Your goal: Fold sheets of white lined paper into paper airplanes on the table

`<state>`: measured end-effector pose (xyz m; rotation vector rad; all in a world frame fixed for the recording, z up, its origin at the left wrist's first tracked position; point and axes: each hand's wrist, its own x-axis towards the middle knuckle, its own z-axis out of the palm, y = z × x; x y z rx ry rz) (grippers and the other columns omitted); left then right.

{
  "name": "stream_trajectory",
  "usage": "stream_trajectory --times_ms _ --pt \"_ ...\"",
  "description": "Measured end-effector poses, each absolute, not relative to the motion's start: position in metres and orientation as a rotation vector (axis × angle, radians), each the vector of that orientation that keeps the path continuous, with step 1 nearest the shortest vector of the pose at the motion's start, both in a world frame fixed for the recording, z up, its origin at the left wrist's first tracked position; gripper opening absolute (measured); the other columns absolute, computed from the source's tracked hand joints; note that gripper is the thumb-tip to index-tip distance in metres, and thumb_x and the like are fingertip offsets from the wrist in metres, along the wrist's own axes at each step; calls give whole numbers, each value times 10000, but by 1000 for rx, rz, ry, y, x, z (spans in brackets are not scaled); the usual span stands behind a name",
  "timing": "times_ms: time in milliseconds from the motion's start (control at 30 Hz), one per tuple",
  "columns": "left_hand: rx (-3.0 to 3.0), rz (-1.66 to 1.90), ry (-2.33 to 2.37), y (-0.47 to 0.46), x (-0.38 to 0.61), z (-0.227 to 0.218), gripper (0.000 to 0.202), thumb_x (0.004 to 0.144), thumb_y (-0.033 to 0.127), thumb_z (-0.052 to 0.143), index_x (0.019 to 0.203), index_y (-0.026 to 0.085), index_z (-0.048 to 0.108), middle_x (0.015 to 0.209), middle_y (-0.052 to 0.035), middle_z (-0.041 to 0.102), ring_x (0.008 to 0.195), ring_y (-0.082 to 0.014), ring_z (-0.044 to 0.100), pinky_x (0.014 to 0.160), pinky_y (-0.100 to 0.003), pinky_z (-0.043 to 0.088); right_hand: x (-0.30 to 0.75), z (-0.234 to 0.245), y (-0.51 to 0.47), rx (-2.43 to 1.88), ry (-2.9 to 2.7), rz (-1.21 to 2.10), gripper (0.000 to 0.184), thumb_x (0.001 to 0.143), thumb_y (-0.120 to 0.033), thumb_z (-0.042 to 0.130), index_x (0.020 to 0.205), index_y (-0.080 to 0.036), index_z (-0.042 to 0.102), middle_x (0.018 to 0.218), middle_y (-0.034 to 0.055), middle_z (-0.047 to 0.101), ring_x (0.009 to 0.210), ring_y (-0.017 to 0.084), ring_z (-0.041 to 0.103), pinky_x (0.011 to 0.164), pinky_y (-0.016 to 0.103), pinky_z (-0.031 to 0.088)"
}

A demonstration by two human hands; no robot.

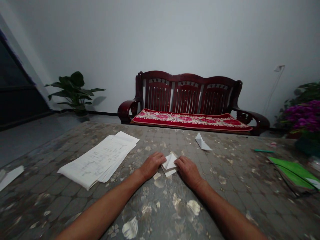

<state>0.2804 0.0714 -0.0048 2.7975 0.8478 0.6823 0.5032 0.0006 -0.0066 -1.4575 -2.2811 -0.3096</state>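
Note:
A small folded piece of white paper (170, 163) lies on the patterned tablecloth (160, 206) in front of me. My left hand (151, 165) holds its left side, and my right hand (187, 171) holds its right side, with the fingers partly covering it. To the left, a stack of printed white sheets (97, 160) lies near my left hand. A folded white paper shape (202, 141) stands farther ahead, beyond my right hand and apart from it.
A green notebook (292, 173) and a green pen (263, 151) lie at the right. A loose white sheet (10, 176) lies at the left edge. Beyond the table's far edge stand a dark wooden bench (187, 93) and potted plants (73, 93).

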Motion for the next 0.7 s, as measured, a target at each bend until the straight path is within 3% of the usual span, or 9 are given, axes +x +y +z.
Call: stream_trajectory --times_ms 400,700 --pt "2945 609 832 69 275 3 179 953 172 485 862 189 639 902 -50 610 890 -201 512 792 -291 400 509 7 11 -1390 -2390 -40 161 871 -109 532 981 -192 616 935 39 626 833 160 566 729 235 413" --pt "2877 592 882 74 266 0 187 965 180 474 926 202 656 942 -37 635 916 -189 531 821 -288 405 510 -4 9 -1242 -2363 -322 103 914 -155 578 928 -201 669 903 45 656 805 160 555 730 243 402"
